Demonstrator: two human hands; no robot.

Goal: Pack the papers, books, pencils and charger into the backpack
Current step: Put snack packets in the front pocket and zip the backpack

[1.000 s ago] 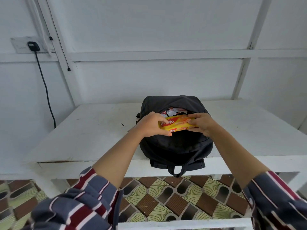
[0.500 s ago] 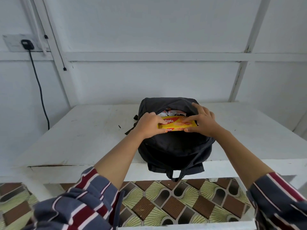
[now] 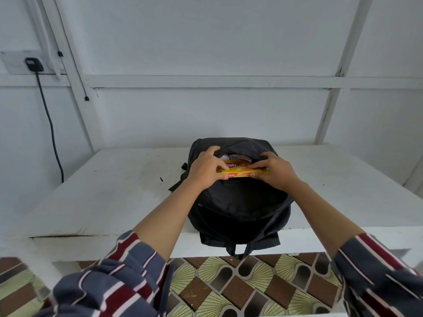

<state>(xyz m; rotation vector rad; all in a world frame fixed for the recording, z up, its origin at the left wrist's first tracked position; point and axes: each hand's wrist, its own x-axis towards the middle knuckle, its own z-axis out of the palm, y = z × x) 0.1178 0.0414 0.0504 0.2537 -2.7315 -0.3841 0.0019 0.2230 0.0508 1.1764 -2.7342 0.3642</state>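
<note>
**Position.** The black backpack [image 3: 238, 202] is lying on the white table [image 3: 114, 191]. Its open mouth is facing up at the far end, and its near end and a strap loop [image 3: 238, 253] are hanging over the table edge closest to the person.

**Hands.** Both are working at the backpack's mouth.
- The left hand [image 3: 206, 168] is gripping the left end of a yellow snack packet [image 3: 238, 173], with its fingers curled round it.
- The right hand [image 3: 274, 172] is pinching the packet's right end between thumb and fingers.
- The packet is lying crosswise along the near lip of the mouth.

**Contents.** A white item [image 3: 231, 155] is showing deeper inside the backpack, behind the packet. Whether it is paper cannot be told. No books or pencils are showing outside the backpack.

**Hazards, as judged:**
- The packet is spanning the mouth almost edge to edge, so it is likely to be catching on the lip. Forcing it down risks crushing it or crumpling whatever is lying beneath.
- Neither hand is bracing the backpack. With its near end overhanging the table, a push or pull toward the person risks sliding it off the edge.
- A black plug [image 3: 33, 64] is sitting in a wall socket far to the left of the backpack, with its cable running down. If this is the charger, it is at risk of being left unpacked.
</note>
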